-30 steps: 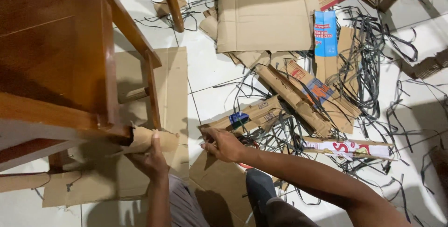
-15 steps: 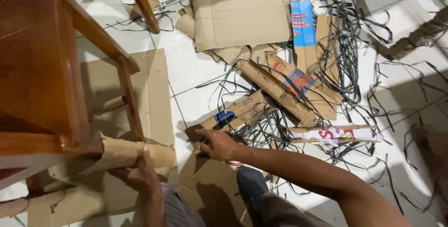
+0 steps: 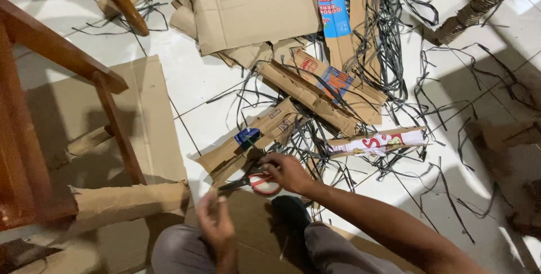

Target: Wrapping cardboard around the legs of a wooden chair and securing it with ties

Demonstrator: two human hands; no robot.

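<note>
**A:** so where are the scissors sitting exactly?

**B:** on the floor, red handles, right at the edge of the brown cardboard sheet in front of the person's knees. The right hand is on the handle end, fingers curled down over it, blades sticking out to the left.

**A:** and the left hand?

**B:** hovering just below the blade tips, not touching them. It's blurry, fingers loosely bent, can't tell if it's pinching anything.

**A:** around it?

**B:** rolled cardboard around a wooden chair leg further left, black strips and flattened boxes beyond.
</note>
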